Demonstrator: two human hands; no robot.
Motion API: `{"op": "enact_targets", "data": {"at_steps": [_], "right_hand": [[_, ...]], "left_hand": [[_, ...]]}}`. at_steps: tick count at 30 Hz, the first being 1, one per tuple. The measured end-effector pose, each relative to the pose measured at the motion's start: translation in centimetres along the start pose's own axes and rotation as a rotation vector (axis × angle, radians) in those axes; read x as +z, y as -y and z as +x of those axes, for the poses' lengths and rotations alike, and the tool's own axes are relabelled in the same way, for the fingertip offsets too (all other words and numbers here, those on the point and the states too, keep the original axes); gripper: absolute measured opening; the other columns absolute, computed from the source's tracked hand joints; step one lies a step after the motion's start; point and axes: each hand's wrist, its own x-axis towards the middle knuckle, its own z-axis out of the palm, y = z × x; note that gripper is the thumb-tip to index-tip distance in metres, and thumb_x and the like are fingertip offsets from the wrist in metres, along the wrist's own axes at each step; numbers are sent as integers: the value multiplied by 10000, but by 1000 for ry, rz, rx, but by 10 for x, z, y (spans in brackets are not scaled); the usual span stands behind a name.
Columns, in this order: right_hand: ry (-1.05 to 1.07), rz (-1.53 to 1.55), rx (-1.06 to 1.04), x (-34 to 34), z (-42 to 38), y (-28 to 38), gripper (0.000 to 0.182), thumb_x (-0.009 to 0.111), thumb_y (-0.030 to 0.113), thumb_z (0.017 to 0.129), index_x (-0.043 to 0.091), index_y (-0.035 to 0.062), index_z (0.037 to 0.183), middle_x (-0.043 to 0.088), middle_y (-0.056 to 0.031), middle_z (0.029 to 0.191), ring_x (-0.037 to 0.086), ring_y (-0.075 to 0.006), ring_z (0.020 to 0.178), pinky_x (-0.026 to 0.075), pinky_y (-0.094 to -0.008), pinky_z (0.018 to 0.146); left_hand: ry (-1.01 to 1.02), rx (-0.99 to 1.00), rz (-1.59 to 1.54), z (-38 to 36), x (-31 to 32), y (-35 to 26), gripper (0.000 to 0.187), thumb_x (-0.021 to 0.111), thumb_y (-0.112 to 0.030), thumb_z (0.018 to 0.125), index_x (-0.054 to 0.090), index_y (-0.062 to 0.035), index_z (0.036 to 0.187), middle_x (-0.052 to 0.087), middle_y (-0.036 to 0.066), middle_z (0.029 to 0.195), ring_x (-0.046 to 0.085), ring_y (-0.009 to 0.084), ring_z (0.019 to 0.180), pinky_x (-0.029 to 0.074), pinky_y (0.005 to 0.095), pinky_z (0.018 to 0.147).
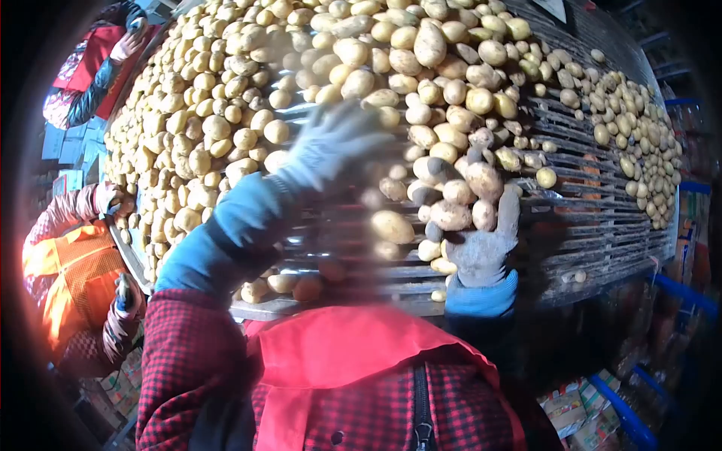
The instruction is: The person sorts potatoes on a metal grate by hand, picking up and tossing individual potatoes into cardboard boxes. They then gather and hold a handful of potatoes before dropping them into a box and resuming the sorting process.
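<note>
My left hand, in a pale work glove with a blue cuff, reaches across the slatted table at the edge of the potato heap. It is blurred by motion; its fingers look stretched out, and I make out nothing held. My right hand, in a dirty glove, rests nearer the front edge. One finger points up beside a potato, and the hand is open against a cluster of potatoes. A larger potato lies on the slats between my hands.
More potatoes are spread at the right end. At the left edge stand a person in an orange vest and another in a red apron. Blue bars and printed cartons are at lower right.
</note>
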Motion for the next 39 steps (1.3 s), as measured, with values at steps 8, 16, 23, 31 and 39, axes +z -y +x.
{"op": "enact_targets", "data": {"at_steps": [8,16,23,31,39], "right_hand": [[-67,154,-24,0,-1,7,657,373,581,1045,460,80,1462,590,-197,1328,658,-422,1023,613,-578,714],[77,1,-94,5,7,7,694,330,578,1055,267,151,1598,420,-239,1531,556,-449,1239,612,-500,805],[127,125,-120,7,4,11,659,344,538,1058,402,71,1518,523,-232,1439,586,-405,1220,606,-470,842],[51,112,-71,2,7,11,659,303,571,1067,264,188,1602,395,-236,1552,515,-465,1285,581,-535,877],[-18,5,-78,7,9,12,703,356,605,1038,346,134,1560,376,-206,1569,393,-427,1410,473,-550,1011]], "left_hand": [[-33,-365,306,-100,-41,74,427,706,-233,866,648,-171,1284,566,155,1388,503,390,1299,385,525,1084],[115,-23,-16,-44,-44,-4,516,755,-181,783,628,-142,1281,636,121,1220,609,333,1060,484,459,896],[308,0,-59,-35,0,9,358,732,-243,842,694,-170,1190,636,91,983,642,339,895,520,472,768],[107,-158,-375,12,-20,-31,284,709,-178,882,709,-100,1156,698,143,961,671,369,911,541,452,796],[425,-284,-319,42,-5,-59,329,701,-341,886,629,-74,1064,660,168,961,665,380,898,513,476,775]]}}
